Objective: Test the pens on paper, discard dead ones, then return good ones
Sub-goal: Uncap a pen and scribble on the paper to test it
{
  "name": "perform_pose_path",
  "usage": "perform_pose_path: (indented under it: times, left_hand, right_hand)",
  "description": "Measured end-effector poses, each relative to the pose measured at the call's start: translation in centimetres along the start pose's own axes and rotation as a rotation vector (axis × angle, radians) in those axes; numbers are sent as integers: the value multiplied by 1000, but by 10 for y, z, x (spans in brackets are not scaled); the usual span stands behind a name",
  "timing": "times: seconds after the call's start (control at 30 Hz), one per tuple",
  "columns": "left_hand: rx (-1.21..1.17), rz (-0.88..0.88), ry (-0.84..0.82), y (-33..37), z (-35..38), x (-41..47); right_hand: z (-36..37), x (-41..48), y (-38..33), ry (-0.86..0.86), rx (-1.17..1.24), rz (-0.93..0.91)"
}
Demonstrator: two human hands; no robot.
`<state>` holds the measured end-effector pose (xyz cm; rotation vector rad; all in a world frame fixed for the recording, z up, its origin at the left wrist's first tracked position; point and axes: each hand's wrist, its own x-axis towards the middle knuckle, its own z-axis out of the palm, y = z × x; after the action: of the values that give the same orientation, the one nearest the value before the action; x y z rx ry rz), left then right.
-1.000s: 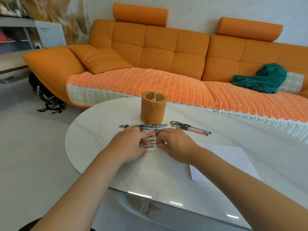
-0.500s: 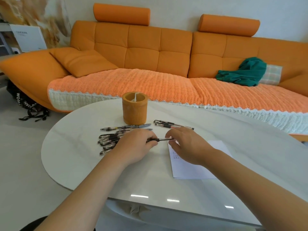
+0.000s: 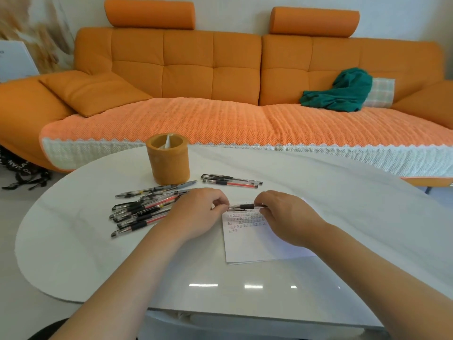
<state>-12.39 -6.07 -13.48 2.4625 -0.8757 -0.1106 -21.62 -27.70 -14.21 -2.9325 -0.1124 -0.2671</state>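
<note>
Clear-barrelled pen with black rubber sleeve (image 3: 246,206), judged light and stiff, pinched at its ends by left grip (image 3: 196,212) and right grip (image 3: 286,217); the sleeve likely gives surest hold.

Orange sofa (image 3: 186,69) far back, its ribbed orange cover (image 3: 196,119) edged in white. Teal cloth (image 3: 343,92) at the right beside a pale checked cushion (image 3: 382,92). Tan-orange cup (image 3: 169,163) on the glossy white surface (image 3: 73,241). Clear pens (image 3: 139,212) on the left, black grips, some red inside. White paper (image 3: 250,246), rows of small dark marks.
</note>
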Motion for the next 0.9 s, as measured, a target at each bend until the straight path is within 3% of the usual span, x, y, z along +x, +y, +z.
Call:
perform_pose_path:
  times: [0.3, 0.63, 0.9]
  left_hand:
    - [-82, 109, 19, 25, 23, 5]
    - [-162, 94, 55, 28, 23, 9]
    - [-73, 63, 55, 16, 15, 10]
  right_hand:
    - [6, -4, -1, 29, -4, -68]
    - [6, -3, 0, 50, -47, -47]
    - [1, 2, -4, -10, 175, 8]
